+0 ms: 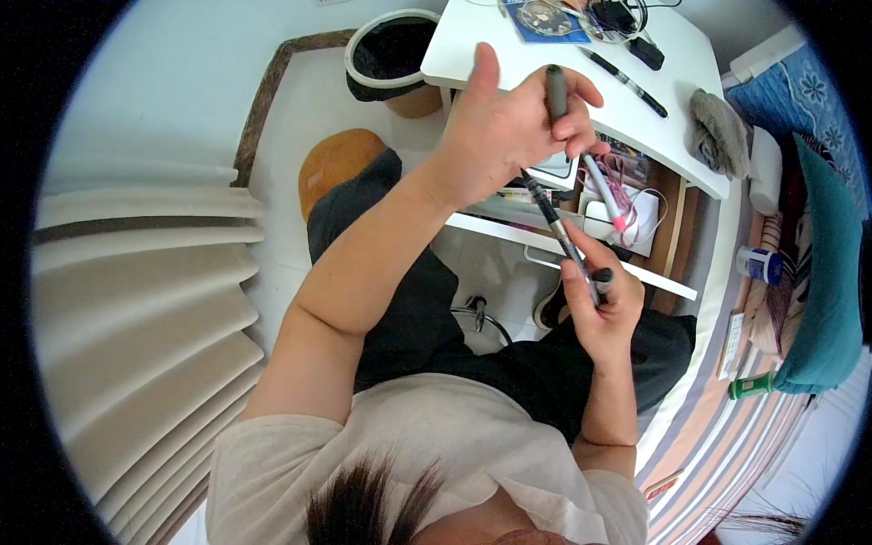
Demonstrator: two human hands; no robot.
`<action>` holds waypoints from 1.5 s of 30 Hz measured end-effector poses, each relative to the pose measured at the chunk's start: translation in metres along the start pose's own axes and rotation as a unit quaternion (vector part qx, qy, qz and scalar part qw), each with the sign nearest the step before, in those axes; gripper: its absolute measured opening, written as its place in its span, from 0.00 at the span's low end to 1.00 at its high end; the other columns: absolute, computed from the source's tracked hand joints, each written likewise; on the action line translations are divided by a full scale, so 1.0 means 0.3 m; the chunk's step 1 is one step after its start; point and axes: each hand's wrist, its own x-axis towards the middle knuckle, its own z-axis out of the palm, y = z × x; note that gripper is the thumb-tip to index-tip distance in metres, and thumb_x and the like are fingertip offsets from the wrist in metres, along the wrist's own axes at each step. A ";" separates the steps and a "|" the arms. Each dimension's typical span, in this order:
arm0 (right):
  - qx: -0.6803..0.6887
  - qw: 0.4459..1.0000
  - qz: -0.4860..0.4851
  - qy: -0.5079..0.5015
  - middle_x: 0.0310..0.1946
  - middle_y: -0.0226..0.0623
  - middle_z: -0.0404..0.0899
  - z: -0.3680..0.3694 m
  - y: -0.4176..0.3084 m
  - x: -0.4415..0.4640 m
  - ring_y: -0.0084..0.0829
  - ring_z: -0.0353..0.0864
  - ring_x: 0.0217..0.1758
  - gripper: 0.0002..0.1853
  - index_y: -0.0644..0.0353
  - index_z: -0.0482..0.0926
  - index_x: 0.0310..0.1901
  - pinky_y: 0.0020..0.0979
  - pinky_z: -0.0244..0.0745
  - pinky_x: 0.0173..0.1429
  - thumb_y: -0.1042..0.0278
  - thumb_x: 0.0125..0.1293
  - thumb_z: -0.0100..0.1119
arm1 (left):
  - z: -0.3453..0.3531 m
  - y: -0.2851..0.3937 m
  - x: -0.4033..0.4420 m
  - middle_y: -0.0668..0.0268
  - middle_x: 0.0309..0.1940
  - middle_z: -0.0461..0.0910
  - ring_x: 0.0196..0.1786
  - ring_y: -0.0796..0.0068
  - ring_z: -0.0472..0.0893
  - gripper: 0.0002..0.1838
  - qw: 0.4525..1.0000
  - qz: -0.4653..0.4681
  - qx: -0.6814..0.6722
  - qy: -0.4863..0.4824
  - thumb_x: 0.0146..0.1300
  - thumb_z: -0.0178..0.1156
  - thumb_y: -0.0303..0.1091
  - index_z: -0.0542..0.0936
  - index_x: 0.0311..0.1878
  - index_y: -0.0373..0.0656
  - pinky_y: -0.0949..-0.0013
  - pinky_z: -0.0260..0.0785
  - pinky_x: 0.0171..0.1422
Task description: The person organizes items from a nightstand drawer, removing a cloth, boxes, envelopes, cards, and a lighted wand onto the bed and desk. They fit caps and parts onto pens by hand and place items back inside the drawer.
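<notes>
My left hand (513,123) is raised palm up over the desk's front edge, its thumb stretched out and its other fingers curled round a dark grey pen (556,91). A white pen with a pink end (604,193) slants down from beside its fingertips; whether the hand grips it is unclear. Lower right, my right hand (604,295) pinches a black and silver pen (549,213), tip toward my left wrist. Another dark-ended pen (601,275) shows between its fingers. Below my hands is an open drawer (668,283) holding a pink cable (618,177) and a white box (640,227).
On the white desk (509,59) lie a black pen (627,82), cables and electronics (618,18), and a grey cloth (718,132). A lined bin (392,54) stands left. At right is a striped bed (708,445) with a teal pillow (822,282) and a small jar (758,264).
</notes>
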 end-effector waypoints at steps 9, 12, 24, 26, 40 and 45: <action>0.047 0.994 0.010 0.103 0.42 0.38 0.84 0.009 0.055 -0.002 0.20 0.79 0.39 0.19 0.61 0.79 0.52 0.22 0.72 0.47 0.75 0.58 0.63 | 0.031 -0.036 0.005 0.71 0.26 0.65 0.36 0.72 0.70 0.16 0.976 0.003 -0.186 0.114 0.75 0.33 0.42 0.68 0.44 0.42 0.53 0.52 0.75; 0.046 0.994 0.018 0.100 0.44 0.39 0.83 0.010 0.056 0.002 0.22 0.81 0.42 0.19 0.62 0.79 0.53 0.23 0.72 0.48 0.76 0.58 0.62 | 0.043 -0.047 -0.004 0.68 0.30 0.71 0.45 0.66 0.76 0.16 0.974 -0.018 -0.181 0.138 0.75 0.33 0.42 0.69 0.43 0.43 0.54 0.53 0.75; 0.019 0.993 0.010 0.112 0.45 0.40 0.83 0.006 0.057 0.009 0.23 0.82 0.44 0.20 0.61 0.79 0.53 0.23 0.71 0.49 0.78 0.56 0.61 | 0.045 -0.071 -0.012 0.61 0.39 0.78 0.59 0.58 0.73 0.17 0.975 -0.009 -0.181 0.126 0.75 0.33 0.42 0.71 0.45 0.44 0.54 0.55 0.72; 0.016 0.993 -0.013 0.118 0.44 0.40 0.83 0.006 0.064 0.007 0.23 0.82 0.44 0.20 0.61 0.79 0.52 0.23 0.72 0.49 0.78 0.56 0.61 | 0.043 -0.071 -0.011 0.61 0.39 0.78 0.59 0.58 0.73 0.17 0.975 -0.005 -0.181 0.128 0.75 0.33 0.42 0.71 0.45 0.44 0.54 0.56 0.72; 0.013 0.993 0.036 0.113 0.35 0.39 0.81 0.010 0.086 0.015 0.22 0.80 0.36 0.19 0.61 0.74 0.55 0.24 0.72 0.42 0.76 0.60 0.57 | 0.123 -0.143 -0.046 0.57 0.46 0.79 0.56 0.56 0.77 0.15 0.991 -0.072 -0.024 0.113 0.74 0.34 0.49 0.66 0.47 0.51 0.52 0.65 0.64; 0.005 0.992 0.051 0.117 0.29 0.35 0.79 0.028 0.099 0.012 0.23 0.79 0.28 0.17 0.60 0.72 0.54 0.24 0.72 0.34 0.72 0.63 0.57 | 0.134 -0.180 -0.047 0.57 0.44 0.79 0.55 0.57 0.78 0.15 0.989 -0.078 -0.015 0.121 0.74 0.33 0.50 0.63 0.48 0.51 0.56 0.69 0.60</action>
